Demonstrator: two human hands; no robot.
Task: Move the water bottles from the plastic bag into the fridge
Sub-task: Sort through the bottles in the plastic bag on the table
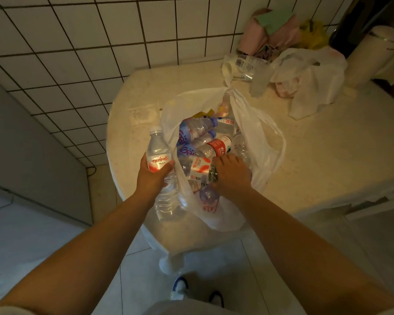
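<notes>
At the far left stands a grey panel (32, 142) against a white tiled wall (77, 53). Next comes the left hand (151, 176), fingers and thumb curled round one clear water bottle (160, 169) with a red and white label, held just outside the left edge of the plastic bag (255, 137), cap pointing away from the person. The bag lies open on the rounded end of the cream table (316, 155), its near side hanging over the table's edge.

Inside the bag lie more bottles in a loose heap: two with blue labels (191, 135) at the upper left, one with a red label (218, 147) in the middle, one with a red and white label (197, 168) below it, and one with a purple tint (208, 194) at the near side. Others show only in part, so the full count cannot be told. The right hand (232, 172) reaches into the bag and rests on the heap; its fingers bend down over the bottles, but whether they grip one cannot be told.

Farther right, at the back of the table, one clear bottle (246, 64) lies on its side, beside a second, crumpled white bag (309, 78), with a pink bundle (268, 35) behind. Below, on the tiled floor, are two shoes (180, 285).
</notes>
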